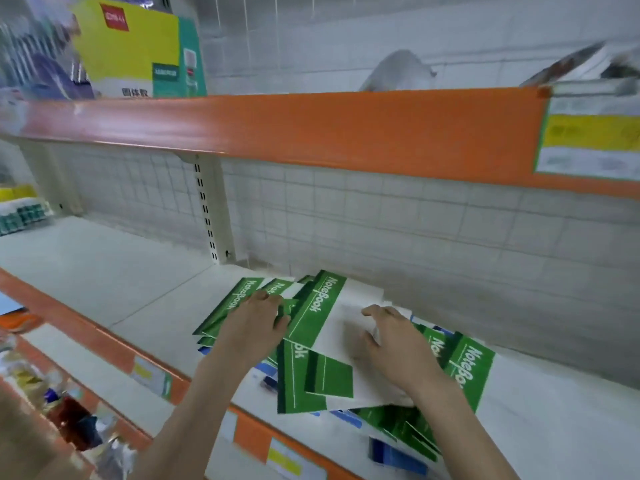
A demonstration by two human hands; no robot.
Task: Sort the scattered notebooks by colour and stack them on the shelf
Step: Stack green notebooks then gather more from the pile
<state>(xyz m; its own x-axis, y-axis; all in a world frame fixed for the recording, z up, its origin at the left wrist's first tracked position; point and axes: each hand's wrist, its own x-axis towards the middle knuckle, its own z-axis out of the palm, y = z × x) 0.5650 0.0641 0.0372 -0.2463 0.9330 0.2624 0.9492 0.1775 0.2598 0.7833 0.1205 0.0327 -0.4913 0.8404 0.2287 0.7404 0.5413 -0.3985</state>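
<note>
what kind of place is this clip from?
Most likely a stationery aisle in a shop: orange-edged retail shelving carries price labels, boxed goods stand on the upper shelf, and many identical green notebooks lie scattered below.

Up on the higher ledge, a yellow box (131,46) with a red label beside a teal carton (190,60); further right, a grey rounded object (398,72); on the orange strip (277,126), a yellow price tag (588,140); behind, white wire grid backing (415,220); far left, blurred teal packets (20,213).
</note>
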